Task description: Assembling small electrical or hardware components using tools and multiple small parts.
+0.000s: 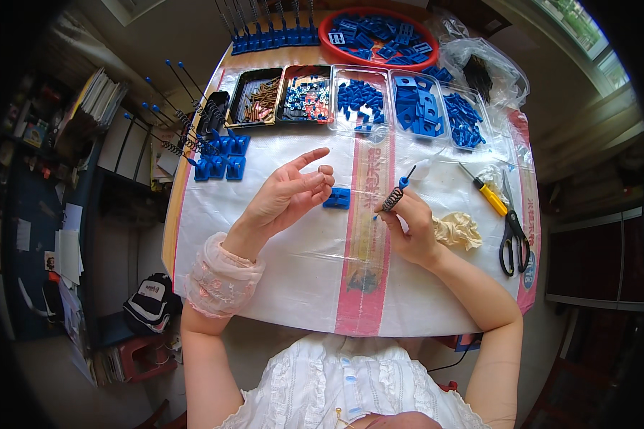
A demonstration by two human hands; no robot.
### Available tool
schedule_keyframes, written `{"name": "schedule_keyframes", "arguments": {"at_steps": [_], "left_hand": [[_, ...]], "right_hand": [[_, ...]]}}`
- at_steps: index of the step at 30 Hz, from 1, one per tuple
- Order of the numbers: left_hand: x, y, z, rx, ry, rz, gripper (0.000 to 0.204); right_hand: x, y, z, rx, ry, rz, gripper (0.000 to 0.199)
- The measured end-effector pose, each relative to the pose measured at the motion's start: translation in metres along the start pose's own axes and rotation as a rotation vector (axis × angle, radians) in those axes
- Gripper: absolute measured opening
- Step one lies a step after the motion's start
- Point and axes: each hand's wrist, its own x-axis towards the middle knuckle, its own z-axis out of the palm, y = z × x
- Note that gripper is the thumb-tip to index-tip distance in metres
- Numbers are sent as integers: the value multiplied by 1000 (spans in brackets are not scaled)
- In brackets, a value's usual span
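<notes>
My right hand [413, 227] is closed round a black coil spring [392, 199] on a thin dark rod, with a small blue plastic piece [403, 182] at its upper end. The rod is tilted above the white sheet. To its left, my left hand [288, 194] is raised with the index finger stretched out and the other fingers loosely bent. Nothing shows between those fingers. Just beyond its fingertips, a flat blue plastic base [338, 199] lies on the sheet.
Trays of brass-coloured screws [262, 99], small nuts [304, 99] and blue parts [416, 107] line the back, before a red basin [328, 44]. Spring assemblies on blue bases [222, 156] stand at left. A yellow screwdriver [492, 199], scissors [511, 239] and crumpled cream material [458, 230] lie at right.
</notes>
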Motion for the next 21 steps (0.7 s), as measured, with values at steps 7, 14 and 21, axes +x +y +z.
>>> {"name": "schedule_keyframes", "arguments": {"at_steps": [7,14,21], "left_hand": [[1,0,-3,6,5,11,81],[2,0,-5,10,35,49,84],[1,0,-2,10,35,51,84]], "right_hand": [[0,-1,0,2,2,0,21],[0,0,0,3,0,1,20],[1,-1,0,2,-2,-2,20]]}}
